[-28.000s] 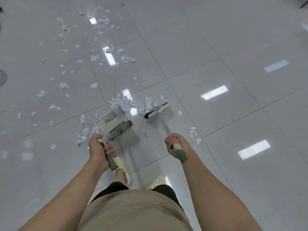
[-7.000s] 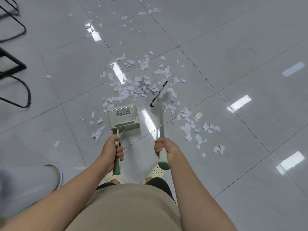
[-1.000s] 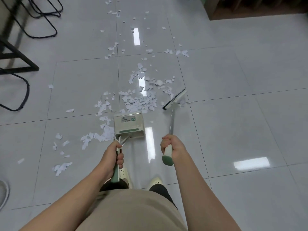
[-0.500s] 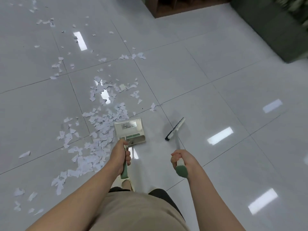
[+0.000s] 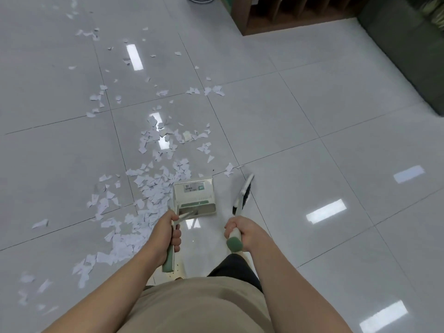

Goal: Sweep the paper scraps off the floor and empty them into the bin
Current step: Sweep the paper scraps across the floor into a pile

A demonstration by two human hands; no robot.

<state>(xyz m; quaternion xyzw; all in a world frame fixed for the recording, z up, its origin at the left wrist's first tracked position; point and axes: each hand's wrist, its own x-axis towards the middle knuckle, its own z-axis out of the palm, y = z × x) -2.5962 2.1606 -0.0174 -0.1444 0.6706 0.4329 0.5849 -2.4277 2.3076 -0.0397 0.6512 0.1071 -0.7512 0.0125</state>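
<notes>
Dustpan (image 5: 195, 197): gripped at its handle by left hand (image 5: 165, 230), pan apparently empty. Broom (image 5: 242, 195): handle gripped by right hand (image 5: 240, 230), head just ahead. Paper scraps (image 5: 149, 186): strewn on floor (image 5: 300, 131) ahead and left of left hand. No bin identifiable. Progress: early; sweeping and emptying both remain.

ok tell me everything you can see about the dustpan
The dustpan is a pale cream, plastic-looking box pan with a printed label and a green strip. Its metal stem runs up to a green-tipped grip held in the left hand. Its tray looks empty. It sits low at the floor, paper scraps piled against its left side, broom head apart on its right.
</notes>
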